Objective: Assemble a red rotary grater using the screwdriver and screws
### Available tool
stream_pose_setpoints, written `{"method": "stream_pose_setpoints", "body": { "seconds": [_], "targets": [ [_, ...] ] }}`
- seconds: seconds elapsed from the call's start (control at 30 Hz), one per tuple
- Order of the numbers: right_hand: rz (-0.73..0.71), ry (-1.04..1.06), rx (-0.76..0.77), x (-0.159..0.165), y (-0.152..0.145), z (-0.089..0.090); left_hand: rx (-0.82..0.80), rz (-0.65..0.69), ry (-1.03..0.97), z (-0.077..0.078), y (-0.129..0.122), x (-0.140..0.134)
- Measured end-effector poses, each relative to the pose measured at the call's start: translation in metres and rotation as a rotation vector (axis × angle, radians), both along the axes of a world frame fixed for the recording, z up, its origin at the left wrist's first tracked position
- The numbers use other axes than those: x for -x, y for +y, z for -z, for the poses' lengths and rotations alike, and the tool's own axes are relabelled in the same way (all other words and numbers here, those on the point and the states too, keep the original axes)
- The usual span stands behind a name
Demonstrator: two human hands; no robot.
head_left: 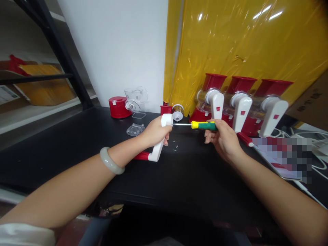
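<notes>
My left hand (156, 131) is closed around a white crank handle (156, 152) with a red grip, which hangs down to the left. In my right hand (225, 140) is a screwdriver (203, 125) with a yellow and green handle. Its metal shaft points left, and the tip meets the round end of the crank; the exact contact point is hidden. Several small screws (176, 147) lie on the black table (194, 177) below the shaft. Behind my hands stand a metal grater drum (177, 112) and a small red part (166, 109).
Several assembled red-and-white rotary graters (242, 102) stand at the back right. A red base (119, 106), a clear housing (137, 100) and a clear flat part (135, 129) sit at the back left. A tablet-like device (275, 164) and white cables (317, 164) lie on the right.
</notes>
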State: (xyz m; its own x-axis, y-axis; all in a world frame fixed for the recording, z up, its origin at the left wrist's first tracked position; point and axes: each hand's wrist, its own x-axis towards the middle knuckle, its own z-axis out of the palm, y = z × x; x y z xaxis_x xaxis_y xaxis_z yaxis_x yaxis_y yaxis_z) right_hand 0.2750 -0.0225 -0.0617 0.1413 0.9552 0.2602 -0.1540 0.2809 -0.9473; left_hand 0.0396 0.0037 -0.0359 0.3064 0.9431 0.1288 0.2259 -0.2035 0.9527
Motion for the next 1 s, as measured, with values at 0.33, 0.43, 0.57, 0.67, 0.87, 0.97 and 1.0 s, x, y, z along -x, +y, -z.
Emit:
{"method": "stream_pose_setpoints", "body": {
  "seconds": [0.33, 0.43, 0.57, 0.67, 0.87, 0.97, 1.0],
  "targets": [
    [0.077, -0.147, -0.03, 0.0031, -0.0016, -0.0017, 0.008, -0.007, 0.007, -0.0004, -0.0003, -0.0004],
    [0.144, -0.218, -0.038, 0.0033, -0.0026, -0.002, 0.008, -0.007, 0.007, 0.0001, -0.0005, -0.0005],
    [0.145, -0.209, -0.029, 0.0029, -0.0012, -0.0015, 0.011, -0.014, 0.003, 0.0009, -0.0003, -0.0003],
    [0.073, -0.1, 0.015, 0.0022, 0.0017, -0.0006, 0.014, -0.013, 0.004, 0.0017, 0.0005, 0.0],
    [0.052, 0.016, -0.013, 0.0008, 0.0042, 0.0011, 0.014, -0.013, 0.006, 0.0012, 0.0004, -0.0002],
    [0.061, 0.034, -0.042, 0.0001, 0.0043, 0.0023, 0.022, -0.014, 0.003, 0.0007, -0.001, -0.0013],
    [0.06, 0.037, -0.045, -0.0002, 0.0045, 0.0027, 0.025, -0.015, 0.003, 0.0007, -0.0014, -0.0016]
  ]
}}
